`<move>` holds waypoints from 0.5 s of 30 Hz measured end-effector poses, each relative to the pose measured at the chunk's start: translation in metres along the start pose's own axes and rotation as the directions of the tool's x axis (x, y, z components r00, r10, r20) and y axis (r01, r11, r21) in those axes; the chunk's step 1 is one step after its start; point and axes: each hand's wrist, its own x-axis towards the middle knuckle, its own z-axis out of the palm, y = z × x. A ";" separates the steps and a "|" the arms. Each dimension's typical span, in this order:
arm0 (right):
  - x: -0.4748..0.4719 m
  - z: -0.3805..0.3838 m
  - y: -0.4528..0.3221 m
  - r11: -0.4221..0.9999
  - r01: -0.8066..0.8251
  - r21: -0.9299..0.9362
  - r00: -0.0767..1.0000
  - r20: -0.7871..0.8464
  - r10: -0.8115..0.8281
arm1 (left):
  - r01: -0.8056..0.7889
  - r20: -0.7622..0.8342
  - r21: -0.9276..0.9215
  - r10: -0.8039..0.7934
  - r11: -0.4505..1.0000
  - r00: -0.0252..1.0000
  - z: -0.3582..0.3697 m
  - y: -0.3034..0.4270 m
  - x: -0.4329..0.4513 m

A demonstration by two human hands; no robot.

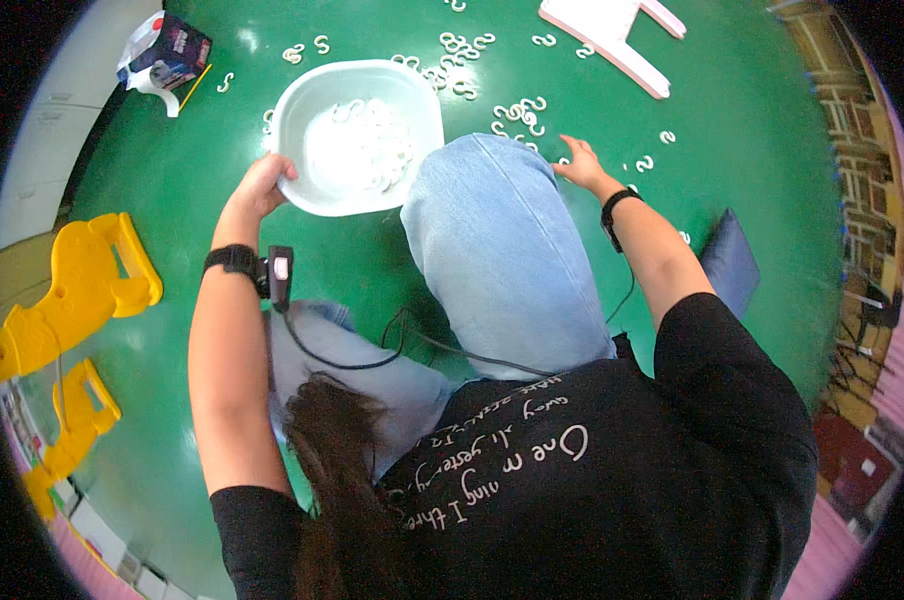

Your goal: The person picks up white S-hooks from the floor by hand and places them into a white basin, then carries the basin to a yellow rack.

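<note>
My left hand (270, 180) grips the near left rim of a white plastic basin (302, 180). White S-shaped pieces (380, 142) lie heaped inside it, mostly on its right side. To the right of my raised knee, my right hand (581, 163) is just above or on the green floor, fingers spread, close to a small white S-shaped piece (564, 161). Whether the fingers touch that piece cannot be told. More S-shaped pieces (527, 116) lie in a loose group beyond the knee, and others (459, 56) are scattered behind the basin.
A pink and white plastic piece (609, 30) lies at the top right. A dark box (172, 52) stands at the upper left, yellow plastic play equipment (84, 285) at the left. A dark blue object (729, 262) is beside my right arm. Cables run from the wrist straps across my lap.
</note>
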 end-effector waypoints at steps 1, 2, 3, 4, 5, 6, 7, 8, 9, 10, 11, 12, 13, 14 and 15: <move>0.019 -0.003 -0.004 0.996 0.078 -0.046 0.997 -0.022 -0.079 | 0.063 -0.060 0.027 -0.062 0.998 0.996 -0.001 0.000 -0.001; 0.036 -0.007 -0.006 0.985 0.147 -0.093 0.987 -0.047 -0.152 | 0.128 -0.117 0.051 -0.121 0.991 0.986 0.000 0.001 0.001; 0.052 -0.012 -0.009 0.967 0.213 -0.138 0.972 -0.069 -0.224 | 0.131 -0.134 0.054 -0.122 0.990 0.983 0.003 -0.002 0.004; 0.058 -0.009 -0.049 0.974 0.203 -0.101 0.973 0.135 -0.189 | 0.149 -0.215 0.030 -0.139 0.988 0.967 -0.015 -0.019 -0.013; 0.068 -0.015 -0.056 0.953 0.280 -0.115 0.950 0.178 -0.258 | 0.149 -0.239 0.022 -0.140 0.989 0.961 -0.012 -0.016 -0.017; 0.076 -0.021 -0.060 0.923 0.346 -0.170 0.926 0.218 -0.307 | 0.145 -0.226 -0.011 -0.144 0.989 0.963 0.001 -0.018 -0.019; 0.081 -0.022 -0.062 0.886 0.412 -0.213 0.898 0.258 -0.356 | 0.159 -0.237 0.000 -0.155 0.987 0.959 0.006 -0.022 -0.019; 0.082 -0.022 -0.063 0.858 0.461 -0.225 0.876 0.273 -0.399 | 0.178 -0.270 -0.070 -0.190 0.982 0.944 0.013 -0.027 -0.018; 0.086 -0.023 -0.056 0.831 0.500 -0.243 0.857 0.281 -0.433 | 0.188 -0.290 -0.136 -0.220 0.973 0.931 0.022 -0.027 -0.012; 0.087 -0.019 -0.045 0.805 0.529 -0.269 0.840 0.306 -0.449 | 0.179 -0.280 -0.176 -0.223 0.968 0.934 0.044 -0.029 -0.008; 0.083 -0.016 -0.032 0.781 0.557 -0.283 0.824 0.309 -0.475 | 0.207 -0.272 -0.177 -0.250 0.962 0.929 0.064 -0.030 -0.004; 0.081 -0.012 -0.025 0.760 0.586 -0.281 0.807 0.288 -0.516 | 0.209 -0.306 -0.228 -0.274 0.951 0.912 0.074 -0.032 -0.003; 0.079 -0.009 -0.018 0.738 0.614 -0.280 0.788 0.267 -0.555 | 0.208 -0.338 -0.281 -0.300 0.937 0.892 0.082 -0.033 -0.001; 0.076 -0.005 -0.011 0.728 0.637 -0.253 0.770 0.205 -0.604 | 0.217 -0.346 -0.281 -0.309 0.935 0.886 0.088 -0.034 0.002; 0.074 -0.002 -0.001 0.727 0.644 -0.237 0.764 0.174 -0.621 | 0.199 -0.336 -0.308 -0.302 0.930 0.892 0.093 -0.037 0.007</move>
